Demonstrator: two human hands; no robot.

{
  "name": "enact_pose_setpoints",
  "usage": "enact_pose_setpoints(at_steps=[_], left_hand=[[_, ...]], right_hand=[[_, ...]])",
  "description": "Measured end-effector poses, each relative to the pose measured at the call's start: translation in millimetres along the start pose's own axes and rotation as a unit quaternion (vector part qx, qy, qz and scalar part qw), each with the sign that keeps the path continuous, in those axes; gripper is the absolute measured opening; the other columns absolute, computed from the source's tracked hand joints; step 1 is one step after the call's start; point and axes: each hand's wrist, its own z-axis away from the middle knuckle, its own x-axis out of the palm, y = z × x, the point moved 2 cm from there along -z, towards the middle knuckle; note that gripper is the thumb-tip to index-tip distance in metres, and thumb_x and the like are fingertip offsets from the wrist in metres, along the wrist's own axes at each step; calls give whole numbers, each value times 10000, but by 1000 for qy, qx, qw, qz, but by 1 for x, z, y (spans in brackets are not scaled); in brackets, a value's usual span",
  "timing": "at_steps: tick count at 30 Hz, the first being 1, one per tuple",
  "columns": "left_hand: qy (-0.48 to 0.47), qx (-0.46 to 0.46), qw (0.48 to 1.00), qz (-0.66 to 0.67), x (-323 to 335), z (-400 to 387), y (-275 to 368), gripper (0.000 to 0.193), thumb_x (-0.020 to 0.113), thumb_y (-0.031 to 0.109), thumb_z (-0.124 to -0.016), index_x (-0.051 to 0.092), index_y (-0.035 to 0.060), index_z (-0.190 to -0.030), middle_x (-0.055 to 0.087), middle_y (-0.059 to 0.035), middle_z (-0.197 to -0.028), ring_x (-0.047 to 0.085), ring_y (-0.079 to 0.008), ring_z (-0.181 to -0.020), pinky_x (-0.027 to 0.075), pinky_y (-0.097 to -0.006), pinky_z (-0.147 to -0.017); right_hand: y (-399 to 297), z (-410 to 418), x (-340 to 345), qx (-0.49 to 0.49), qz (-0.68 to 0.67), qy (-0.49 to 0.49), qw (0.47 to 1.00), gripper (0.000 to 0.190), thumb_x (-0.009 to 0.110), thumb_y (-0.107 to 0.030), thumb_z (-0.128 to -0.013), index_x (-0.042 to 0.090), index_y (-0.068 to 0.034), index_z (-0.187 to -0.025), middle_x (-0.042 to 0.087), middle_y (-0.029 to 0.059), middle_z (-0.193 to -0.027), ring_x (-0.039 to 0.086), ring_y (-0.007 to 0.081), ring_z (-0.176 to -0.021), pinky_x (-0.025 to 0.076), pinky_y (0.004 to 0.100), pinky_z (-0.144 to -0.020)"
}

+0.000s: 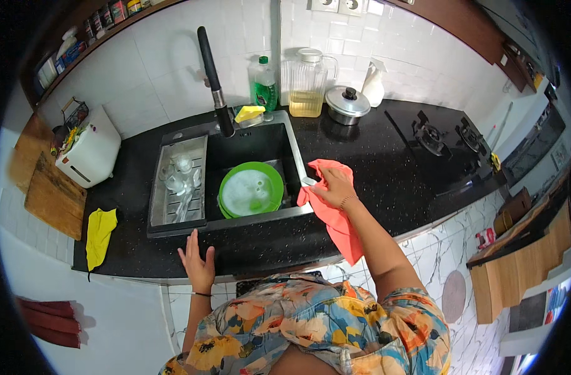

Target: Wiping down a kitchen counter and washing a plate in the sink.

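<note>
My right hand (pixel 334 188) presses on a coral-red cloth (pixel 334 220) at the sink's right rim; part of the cloth hangs over the counter's front edge. A small shiny piece (pixel 309 181) shows beside my fingers, its kind unclear. My left hand (pixel 198 265), fingers apart and holding nothing, is at the front edge of the black speckled counter (pixel 262 243). In the black sink (pixel 248 140) between them, green dishes (pixel 278 187) hold foamy water. Glassware (pixel 177 180) lies in the draining tray (pixel 156 201) on the left. Above the sink rises a black faucet (pixel 210 61).
Behind the sink are a yellow sponge (pixel 249 113), a green soap bottle (pixel 265 89), a glass pitcher (pixel 307 86), a lidded pot (pixel 347 105) and a white spray bottle (pixel 373 84). A gas hob (pixel 447 154) lies right; a yellow cloth (pixel 100 236), wooden board (pixel 55 199) and white toaster (pixel 91 150) are left.
</note>
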Motion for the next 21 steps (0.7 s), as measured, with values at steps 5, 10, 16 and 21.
enact_pose_setpoints(at_steps=[5, 10, 16, 21], left_hand=[[32, -52, 988, -142, 6, -1, 8, 682, 589, 391, -805, 341, 107, -1374, 419, -122, -1359, 329, -303, -1301, 61, -542, -1078], [33, -79, 980, -177, 9, 1, 18, 709, 601, 380, -785, 326, 128, -1388, 416, -100, -1366, 313, -289, -1313, 50, -534, -1085], [20, -101, 978, -180, 8, -3, 27, 706, 621, 331, -766, 341, 122, -1379, 415, -96, -1367, 312, -284, -1315, 41, -506, -1094], [13, -119, 977, -175, 7, -1, 21, 680, 608, 312, -776, 348, 114, -1373, 412, -87, -1374, 308, -287, -1318, 36, -503, -1094]], right_hand=[[31, -84, 17, -73, 50, 41, 995, 607, 597, -520, -743, 535, -84, -1162, 464, 145, -1255, 413, 274, -1198, 282, 388, -1032], [32, -149, 19, -139, 89, 24, 986, 681, 503, -620, -759, 489, -162, -1263, 309, 127, -1428, 282, 260, -1323, 177, 449, -1078], [32, -196, 19, -149, 99, -26, 983, 715, 464, -654, -759, 450, -183, -1296, 314, 105, -1428, 257, 240, -1336, 132, 458, -1089], [38, -211, 31, -136, 71, 31, 988, 705, 479, -638, -764, 454, -161, -1282, 399, 91, -1355, 316, 230, -1296, 170, 443, -1078]])
